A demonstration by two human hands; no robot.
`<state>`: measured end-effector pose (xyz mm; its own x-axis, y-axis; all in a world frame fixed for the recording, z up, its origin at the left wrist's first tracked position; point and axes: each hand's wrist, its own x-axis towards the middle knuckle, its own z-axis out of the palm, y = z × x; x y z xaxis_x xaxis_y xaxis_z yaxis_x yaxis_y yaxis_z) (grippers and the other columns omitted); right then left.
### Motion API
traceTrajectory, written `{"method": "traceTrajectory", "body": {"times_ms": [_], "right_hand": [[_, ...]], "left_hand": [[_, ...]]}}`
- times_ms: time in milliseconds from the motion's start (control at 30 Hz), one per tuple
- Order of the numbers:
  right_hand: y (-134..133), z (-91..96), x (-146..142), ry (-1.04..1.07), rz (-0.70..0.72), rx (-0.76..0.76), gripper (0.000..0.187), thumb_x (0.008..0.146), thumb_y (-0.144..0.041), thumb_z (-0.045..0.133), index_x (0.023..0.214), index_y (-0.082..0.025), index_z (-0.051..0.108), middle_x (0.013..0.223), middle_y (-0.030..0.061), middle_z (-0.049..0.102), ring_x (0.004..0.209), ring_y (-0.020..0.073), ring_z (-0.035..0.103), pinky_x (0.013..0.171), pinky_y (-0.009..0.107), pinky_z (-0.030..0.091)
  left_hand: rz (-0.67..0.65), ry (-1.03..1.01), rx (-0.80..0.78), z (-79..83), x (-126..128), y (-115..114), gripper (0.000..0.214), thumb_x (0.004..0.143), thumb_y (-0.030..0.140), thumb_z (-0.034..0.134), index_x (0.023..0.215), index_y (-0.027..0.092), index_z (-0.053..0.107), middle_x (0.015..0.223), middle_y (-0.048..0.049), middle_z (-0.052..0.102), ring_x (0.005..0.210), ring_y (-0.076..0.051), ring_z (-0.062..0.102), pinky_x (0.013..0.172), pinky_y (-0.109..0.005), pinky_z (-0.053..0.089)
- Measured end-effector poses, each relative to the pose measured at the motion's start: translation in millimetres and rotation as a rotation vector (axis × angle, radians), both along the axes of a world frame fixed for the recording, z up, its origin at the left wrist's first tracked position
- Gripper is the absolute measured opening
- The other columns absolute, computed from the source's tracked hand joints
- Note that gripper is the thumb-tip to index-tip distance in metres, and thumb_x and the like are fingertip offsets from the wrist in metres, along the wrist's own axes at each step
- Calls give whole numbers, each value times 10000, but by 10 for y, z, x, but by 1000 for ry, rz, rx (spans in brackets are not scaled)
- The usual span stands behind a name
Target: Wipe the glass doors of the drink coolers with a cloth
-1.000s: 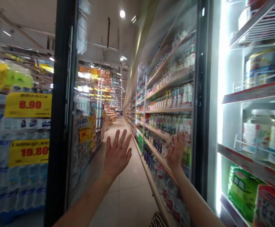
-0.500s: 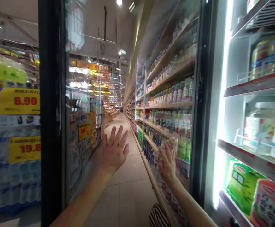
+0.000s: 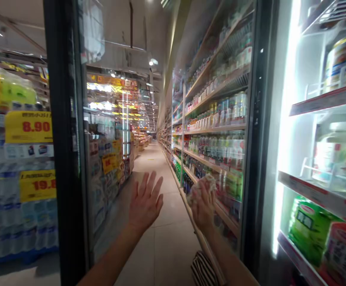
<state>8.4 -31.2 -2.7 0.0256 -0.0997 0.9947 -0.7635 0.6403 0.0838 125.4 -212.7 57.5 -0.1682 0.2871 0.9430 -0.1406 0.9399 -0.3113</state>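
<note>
A strip of striped fabric [image 3: 201, 272] shows at the bottom edge, between the person's two bare forearms. The left hand [image 3: 145, 202] is spread, all five fingers apart, its palm flat against the glass door [image 3: 62, 159] and holding nothing. The right hand [image 3: 203, 208] is closed around one crumpled pale cloth [image 3: 203, 186], which it presses to the same pane, low and right of the left hand. The door stands swung out, with one black frame bar on each side. To the right, the lit cooler [image 3: 283, 159] holds one green pack [image 3: 308, 230] beside one red pack [image 3: 341, 254] on the lower shelf and one large jar [image 3: 335, 155] above. At the left, two yellow price signs [image 3: 28, 126] hang over stacked water bottles. Through the glass, one tiled aisle [image 3: 158, 167] runs away between long drink shelves.
</note>
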Motion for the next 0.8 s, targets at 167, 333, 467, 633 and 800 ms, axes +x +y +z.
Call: {"method": "traceTrajectory", "body": {"times_ms": [167, 333, 467, 633, 800], "right_hand": [[-24, 17, 21, -34, 8, -113, 525, 814, -127, 391, 1335, -188, 378, 1470, 135, 265, 1372, 310, 190, 1022, 565, 307], [-86, -113, 79, 28, 29, 152, 541, 803, -131, 409, 1333, -241, 393, 1451, 76, 329, 1359, 273, 240, 1058, 542, 262], [-28, -107, 3, -61, -23, -258, 560, 848, -149, 370, 1399, -199, 282, 1479, 129, 250, 1370, 296, 206, 1031, 565, 288], [-73, -249, 22, -3, 2, 120, 578, 823, -127, 401, 1383, -249, 321, 1466, 84, 300, 1364, 282, 236, 1045, 528, 295], [-29, -152, -17, -47, -31, -225, 566, 848, -144, 370, 1402, -218, 278, 1482, 117, 250, 1374, 302, 193, 1030, 576, 286]], "left_hand": [[-3, 3, -21, -110, 18, -39, 472, 821, 210, 487, 1291, 178, 459, 1374, -113, 437, 1384, -216, 157, 1125, -423, 118], [-66, 16, 46, -127, -6, -40, 463, 831, 286, 490, 1286, 205, 469, 1367, -84, 455, 1369, -203, 223, 1129, -397, 118], [-55, 5, 47, -139, -17, -46, 466, 833, 291, 481, 1293, 220, 462, 1370, -71, 453, 1363, -204, 241, 1126, -399, 122], [-51, 9, 49, -150, -23, -55, 473, 829, 304, 491, 1294, 223, 459, 1371, -68, 454, 1360, -199, 249, 1125, -394, 126], [-55, 15, 43, -154, -22, -66, 471, 831, 301, 484, 1295, 223, 459, 1364, -63, 463, 1363, -189, 238, 1130, -387, 110]]}}
